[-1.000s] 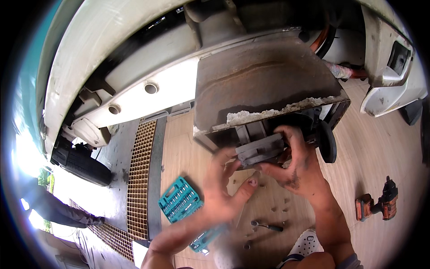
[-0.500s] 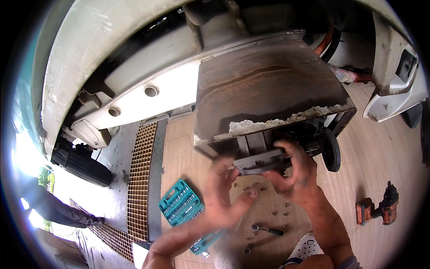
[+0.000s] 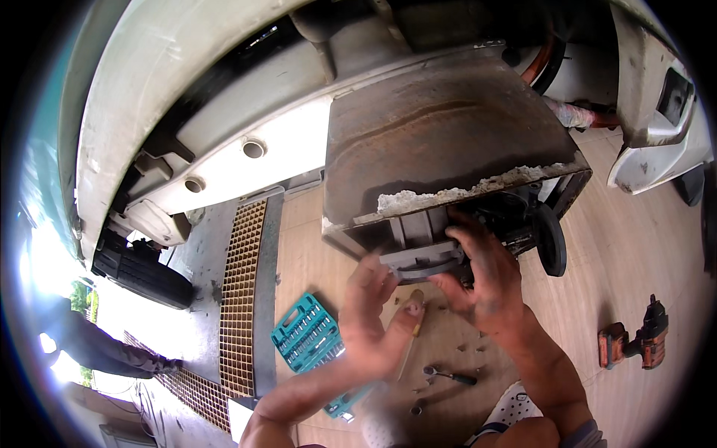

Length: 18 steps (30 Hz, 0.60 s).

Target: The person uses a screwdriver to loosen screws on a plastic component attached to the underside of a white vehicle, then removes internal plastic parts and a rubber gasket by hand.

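A grey slotted metal part [image 3: 422, 260] with a curved front edge sits at the open front of a rusty-brown metal box [image 3: 441, 142]. My right hand [image 3: 489, 287] grips its right end, fingers above and thumb below. At the left end, the curled fingers of my left hand [image 3: 370, 313] bear against the part while the thumb stands away below; this hand is slightly blurred. Beneath the left thumb lies a slim tool with a yellowish handle [image 3: 416, 326], partly hidden. Dark parts and a round black disc [image 3: 550, 240] show at the box's right.
A teal socket case [image 3: 308, 332] lies open on the floor, left of my arms. Near my shoes are a ratchet [image 3: 452, 375], a socket [image 3: 416, 410] and several bolts [image 3: 480, 348]. An orange-black power tool [image 3: 635, 340] rests at right. Vehicle bodywork [image 3: 224, 160] overhangs; someone's leg [image 3: 112, 351] is far left.
Both hands have shifted slightly up and left in view, still at the grey part. The view has moved a little, and more of the yellowish handle shows beside my left thumb.
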Tool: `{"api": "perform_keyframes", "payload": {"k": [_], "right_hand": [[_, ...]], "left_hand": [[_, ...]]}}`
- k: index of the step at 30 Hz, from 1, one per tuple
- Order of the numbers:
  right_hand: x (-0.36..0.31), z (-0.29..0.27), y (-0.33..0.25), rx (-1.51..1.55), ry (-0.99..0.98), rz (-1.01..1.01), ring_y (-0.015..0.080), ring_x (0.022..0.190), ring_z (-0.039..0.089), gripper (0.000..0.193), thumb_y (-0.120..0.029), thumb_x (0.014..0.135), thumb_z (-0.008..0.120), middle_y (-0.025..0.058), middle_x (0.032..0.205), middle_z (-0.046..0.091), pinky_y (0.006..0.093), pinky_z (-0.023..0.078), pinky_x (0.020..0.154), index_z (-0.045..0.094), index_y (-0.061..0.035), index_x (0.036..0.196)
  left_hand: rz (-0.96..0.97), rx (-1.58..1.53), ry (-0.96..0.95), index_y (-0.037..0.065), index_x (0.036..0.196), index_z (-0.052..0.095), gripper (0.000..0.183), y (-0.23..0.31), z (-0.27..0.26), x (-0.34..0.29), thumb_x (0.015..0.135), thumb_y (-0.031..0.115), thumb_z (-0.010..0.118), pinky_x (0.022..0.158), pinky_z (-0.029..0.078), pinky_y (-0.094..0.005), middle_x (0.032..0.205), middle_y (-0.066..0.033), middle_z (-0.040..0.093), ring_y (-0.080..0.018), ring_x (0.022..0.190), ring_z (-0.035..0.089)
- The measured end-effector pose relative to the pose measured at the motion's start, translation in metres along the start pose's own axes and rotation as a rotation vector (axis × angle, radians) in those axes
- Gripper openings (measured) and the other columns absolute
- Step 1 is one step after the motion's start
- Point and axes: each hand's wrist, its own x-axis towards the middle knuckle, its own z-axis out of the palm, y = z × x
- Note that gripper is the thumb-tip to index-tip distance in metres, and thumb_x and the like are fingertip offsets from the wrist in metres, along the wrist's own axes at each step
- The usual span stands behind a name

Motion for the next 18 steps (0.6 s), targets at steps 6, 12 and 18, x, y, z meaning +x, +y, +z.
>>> {"api": "perform_keyframes", "payload": {"k": [6,12,18], "right_hand": [[-0.008,0.009,-0.011,-0.008,0.080,0.018,0.0395,0.107,0.062,0.060,-0.012,0.079,0.078,0.0234,0.127,0.059,0.0430,0.052,0.092,0.054,0.0025,0.131],[-0.011,0.011,-0.019,0.083,0.165,0.088,0.0370,0.109,0.064,0.062,-0.007,0.078,0.078,0.0239,0.126,0.060,0.0383,0.054,0.090,0.053,0.0036,0.134],[-0.012,0.000,-0.012,0.462,0.174,0.351,0.0276,0.106,0.068,0.058,-0.003,0.079,0.077,0.0229,0.120,0.066,0.0346,0.056,0.089,0.056,0.0041,0.132]], "left_hand": [[0.008,-0.066,0.016,0.000,0.147,0.029,0.065,0.000,-0.004,0.004,0.092,0.003,0.064,0.104,0.040,-0.0325,0.128,-0.0070,0.050,-0.0153,0.119,0.048],[0.009,-0.089,0.031,0.001,0.143,0.033,0.061,0.011,0.005,0.009,0.092,0.005,0.065,0.096,0.043,-0.0296,0.126,-0.0080,0.051,-0.0145,0.113,0.049],[0.013,0.098,0.101,0.001,0.148,0.030,0.069,0.007,0.006,0.008,0.092,0.012,0.068,0.101,0.043,-0.0325,0.128,-0.0105,0.052,-0.0168,0.116,0.050]]}}
